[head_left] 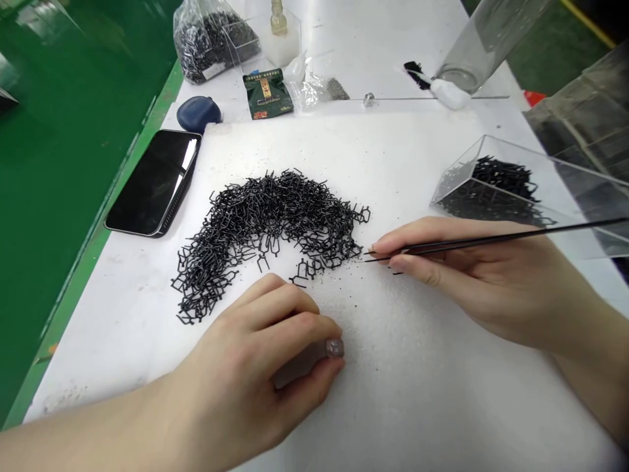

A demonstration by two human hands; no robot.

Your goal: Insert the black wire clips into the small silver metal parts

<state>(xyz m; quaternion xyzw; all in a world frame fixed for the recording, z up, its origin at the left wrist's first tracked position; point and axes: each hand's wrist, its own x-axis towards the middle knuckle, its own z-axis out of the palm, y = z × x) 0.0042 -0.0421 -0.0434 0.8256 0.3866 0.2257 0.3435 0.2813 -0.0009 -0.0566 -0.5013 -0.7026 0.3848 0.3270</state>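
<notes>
A curved heap of small black Y-shaped wire-like pieces (275, 203) lies on the white work surface, with a few pieces loose along its inner edge. My right hand (466, 275) grips black tweezers (457, 244) between thumb and fingers. Their thin tips are slightly apart, beside the heap's right end. My left hand (265, 354) rests in front of the heap with curled fingers, thumb and fingertips close together. A small greyish, shiny spot shows between them; whether it is a nail or a held thing I cannot tell.
A clear box (491, 190) of black pieces stands at right, near a clear cylinder (486, 46). A phone (154, 183) and a dark blue rounded case (199, 113) lie at left. Behind are a bag of black pieces (206, 42), a green packet (268, 94) and a small bottle (278, 18).
</notes>
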